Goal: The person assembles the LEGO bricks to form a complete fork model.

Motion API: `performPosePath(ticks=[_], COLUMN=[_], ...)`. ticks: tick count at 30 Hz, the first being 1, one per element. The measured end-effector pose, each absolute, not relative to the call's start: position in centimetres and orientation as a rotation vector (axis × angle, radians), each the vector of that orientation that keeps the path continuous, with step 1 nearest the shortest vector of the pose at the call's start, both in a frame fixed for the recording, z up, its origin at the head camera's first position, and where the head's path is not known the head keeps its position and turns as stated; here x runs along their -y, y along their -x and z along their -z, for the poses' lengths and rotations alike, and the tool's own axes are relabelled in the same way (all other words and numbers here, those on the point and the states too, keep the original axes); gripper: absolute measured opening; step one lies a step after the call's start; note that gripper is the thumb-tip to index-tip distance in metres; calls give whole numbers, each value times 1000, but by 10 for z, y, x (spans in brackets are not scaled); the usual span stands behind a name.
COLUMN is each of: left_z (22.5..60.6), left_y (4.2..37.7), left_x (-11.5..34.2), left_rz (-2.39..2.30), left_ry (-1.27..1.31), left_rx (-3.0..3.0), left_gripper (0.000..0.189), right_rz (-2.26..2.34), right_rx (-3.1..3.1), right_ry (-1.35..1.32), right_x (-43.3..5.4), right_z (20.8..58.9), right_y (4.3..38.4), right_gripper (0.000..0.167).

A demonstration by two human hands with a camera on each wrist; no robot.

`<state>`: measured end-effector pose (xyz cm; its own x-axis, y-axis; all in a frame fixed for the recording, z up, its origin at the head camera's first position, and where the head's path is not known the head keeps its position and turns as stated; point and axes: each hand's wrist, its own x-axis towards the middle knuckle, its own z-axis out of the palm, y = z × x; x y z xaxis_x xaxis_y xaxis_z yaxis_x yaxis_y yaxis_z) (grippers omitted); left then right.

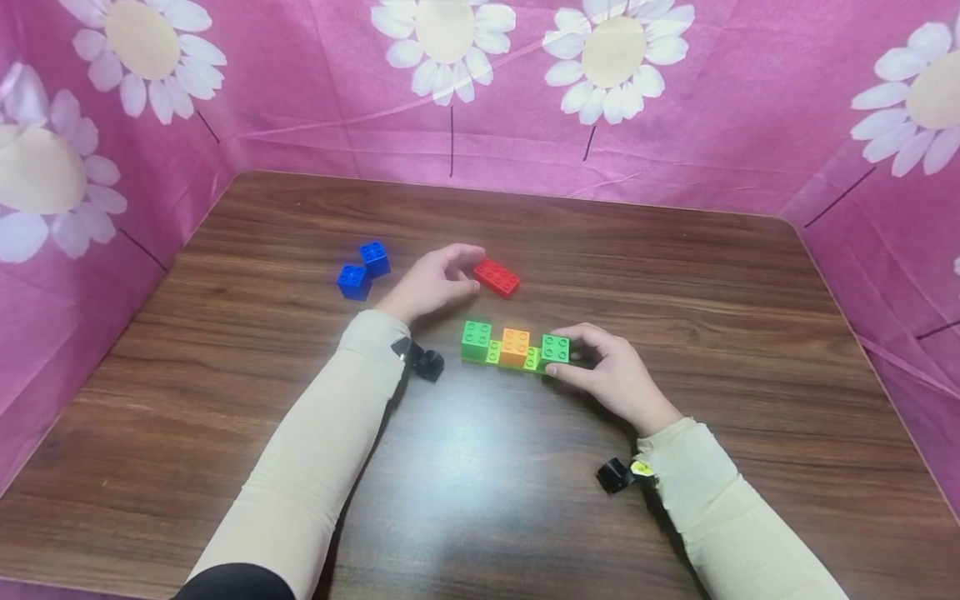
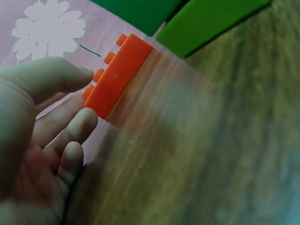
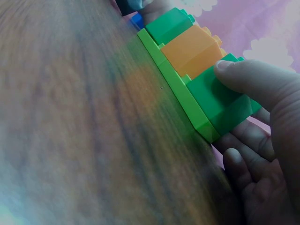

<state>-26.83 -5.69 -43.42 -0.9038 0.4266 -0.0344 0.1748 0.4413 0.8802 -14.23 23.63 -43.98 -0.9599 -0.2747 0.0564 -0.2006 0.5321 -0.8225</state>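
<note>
Resting on the wooden counter [image 1: 712, 283], a lime-green base [image 3: 180, 91] is topped by a left green brick [image 1: 476, 339], an orange brick [image 1: 515, 347] and a right green brick [image 1: 556, 348]. This last one is pinched by the fingers of the right hand [image 1: 611, 371]. At the left end of the red brick [image 1: 497, 277], the left hand [image 1: 429, 283] is held with fingers spread; whether contact is made cannot be told. Blue bricks [image 1: 353, 283] are seen near the left wrist.

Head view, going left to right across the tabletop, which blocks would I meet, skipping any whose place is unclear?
Pair of blue blocks, first green block, orange block, second green block.
</note>
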Motion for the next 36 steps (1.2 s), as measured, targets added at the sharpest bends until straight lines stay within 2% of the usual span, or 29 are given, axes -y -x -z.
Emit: performPosePath(ticks=[9,20,36], left_z=[430,426,430], left_y=[277,288,300], left_x=[55,64,59], left_rz=[-1327,-1282,-1265], left_ry=[-581,-608,-665], left_rx=[-2483,-2499,-2436], left_gripper=[59,49,51], right_rz=[1442,1437,1417], right_rx=[-2674,-2685,-2689], right_ry=[419,441,414], right_x=[-234,-230,-235], right_z=[441,438,439], right_y=[143,143,143], right_gripper=[39,39,38])
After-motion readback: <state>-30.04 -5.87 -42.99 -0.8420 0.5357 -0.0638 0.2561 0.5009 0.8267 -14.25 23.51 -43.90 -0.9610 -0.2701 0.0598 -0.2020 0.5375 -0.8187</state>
